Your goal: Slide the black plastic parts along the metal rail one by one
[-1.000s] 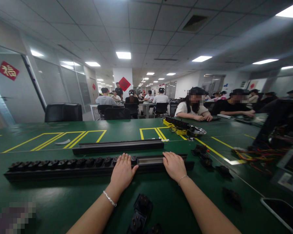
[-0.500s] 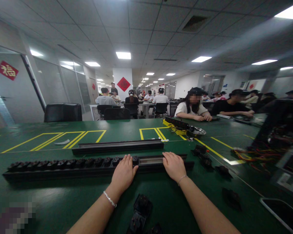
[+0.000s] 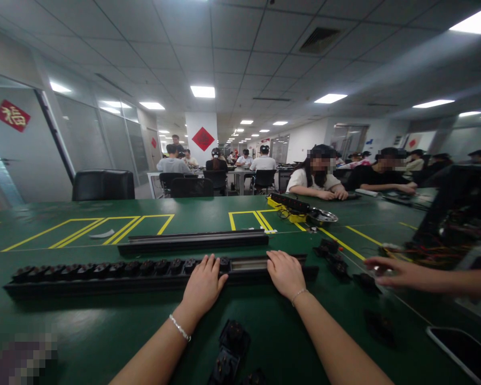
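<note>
A long black channel lies across the green table, its left part filled with a row of black socket modules. My left hand is over the channel near the row's right end, fingers curled across it and thumb beside the last module. Farther right, my right hand grips the channel's right part, fingers over the top. Between my hands, a pale inner strip shows. Undersides of both hands are hidden. Loose socket modules lie on the near side, between my forearms.
A second black channel lies behind. More loose modules are to the right, where another person's hand reaches in. Beyond are a metal bowl and a power strip on yellow supports. A phone lies at the near right.
Another person's hand and forearm have come in from the right, over the loose modules there. My own hands and the channel stay in place.
</note>
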Motion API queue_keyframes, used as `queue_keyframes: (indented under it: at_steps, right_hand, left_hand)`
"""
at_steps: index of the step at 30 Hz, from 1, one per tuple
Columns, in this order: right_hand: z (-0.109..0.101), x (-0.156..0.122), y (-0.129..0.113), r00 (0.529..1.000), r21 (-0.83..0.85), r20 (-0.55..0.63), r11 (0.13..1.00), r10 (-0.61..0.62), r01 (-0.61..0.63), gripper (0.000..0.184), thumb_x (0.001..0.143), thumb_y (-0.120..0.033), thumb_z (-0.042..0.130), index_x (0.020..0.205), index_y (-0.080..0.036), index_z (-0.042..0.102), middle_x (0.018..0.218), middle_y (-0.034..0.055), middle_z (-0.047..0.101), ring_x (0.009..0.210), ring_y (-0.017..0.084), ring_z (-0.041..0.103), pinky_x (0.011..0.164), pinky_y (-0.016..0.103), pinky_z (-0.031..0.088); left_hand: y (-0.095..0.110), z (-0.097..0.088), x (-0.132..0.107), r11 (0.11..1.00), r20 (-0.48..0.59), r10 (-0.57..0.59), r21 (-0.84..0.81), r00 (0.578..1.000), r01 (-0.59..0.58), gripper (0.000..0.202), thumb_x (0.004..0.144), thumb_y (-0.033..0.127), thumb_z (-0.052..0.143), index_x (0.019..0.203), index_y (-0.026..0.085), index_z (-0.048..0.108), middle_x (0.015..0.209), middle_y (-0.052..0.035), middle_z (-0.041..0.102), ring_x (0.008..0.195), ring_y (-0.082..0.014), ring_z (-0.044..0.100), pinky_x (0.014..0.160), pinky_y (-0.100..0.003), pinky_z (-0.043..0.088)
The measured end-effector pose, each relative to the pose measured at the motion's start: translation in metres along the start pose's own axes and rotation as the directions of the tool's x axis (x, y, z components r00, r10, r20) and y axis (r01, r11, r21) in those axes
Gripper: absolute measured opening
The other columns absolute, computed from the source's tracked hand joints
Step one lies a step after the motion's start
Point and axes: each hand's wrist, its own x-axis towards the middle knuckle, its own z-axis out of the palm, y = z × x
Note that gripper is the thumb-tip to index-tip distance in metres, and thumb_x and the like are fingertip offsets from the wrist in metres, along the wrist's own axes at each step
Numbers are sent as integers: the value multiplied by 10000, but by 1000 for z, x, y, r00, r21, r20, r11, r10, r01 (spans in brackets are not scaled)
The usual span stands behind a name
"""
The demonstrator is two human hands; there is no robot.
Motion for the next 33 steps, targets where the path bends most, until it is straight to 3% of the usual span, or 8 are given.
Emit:
queue_keyframes:
  at_steps: [10, 18, 33]
  right_hand:
    - [0, -2, 0, 1000, 2, -4, 1000, -2, 2, 433, 905, -313, 298, 1200, -214, 598, 1255, 33, 594, 1200, 196, 459, 973, 361, 305]
    - [2, 0, 1, 1000, -7, -8, 1000, -4, 4, 425, 903, -316, 307, 1190, -221, 606, 1243, 43, 601, 1190, 192, 469, 974, 365, 312]
    - [-1, 0, 0, 1000, -3, 8, 1000, 2, -2, 440, 907, -325, 293, 1206, -214, 598, 1253, 51, 594, 1201, 191, 457, 976, 365, 312]
  left_hand:
    - [1, -1, -1, 999, 10, -13, -33, 1000, 13, 516, 897, 451, 375, 1293, 143, 499, 1368, -155, 480, 1292, -299, 396, 1015, -432, 371]
    - [3, -1, -3, 999, -18, 15, -30, 1000, -15, 440, 869, 443, 445, 1197, 174, 558, 1370, -152, 477, 1284, -319, 401, 1002, -454, 371]
    - [1, -5, -3, 998, 8, 10, -61, 1000, -10, 428, 866, 446, 452, 1231, 244, 549, 1373, -127, 480, 1290, -322, 393, 1003, -471, 368]
